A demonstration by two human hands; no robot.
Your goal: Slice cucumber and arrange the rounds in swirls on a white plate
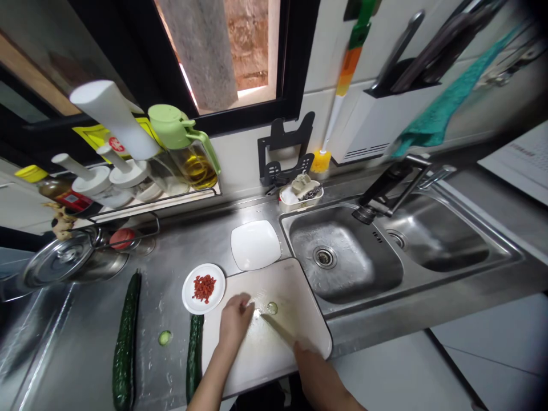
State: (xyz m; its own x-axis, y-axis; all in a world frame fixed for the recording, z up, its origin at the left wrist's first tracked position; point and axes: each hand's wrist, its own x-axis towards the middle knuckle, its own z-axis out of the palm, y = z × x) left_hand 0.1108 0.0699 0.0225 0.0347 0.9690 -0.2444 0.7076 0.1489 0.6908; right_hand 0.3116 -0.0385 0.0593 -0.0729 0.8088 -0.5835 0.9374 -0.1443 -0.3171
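On the cutting board [295,285], a hand could pass over the far right corner and down the right edge as far as the right hand [309,359] and knife [279,331]. The left hand [234,321] bars the left half; between the forearms, room reaches the near edge. A round plate [188,299] blocks the far left corner, a square plate [256,245] the far edge. Left of the board, one cucumber [195,354] and another [125,342] flank a counter [152,371] lane, with a cucumber piece [165,338] inside it.
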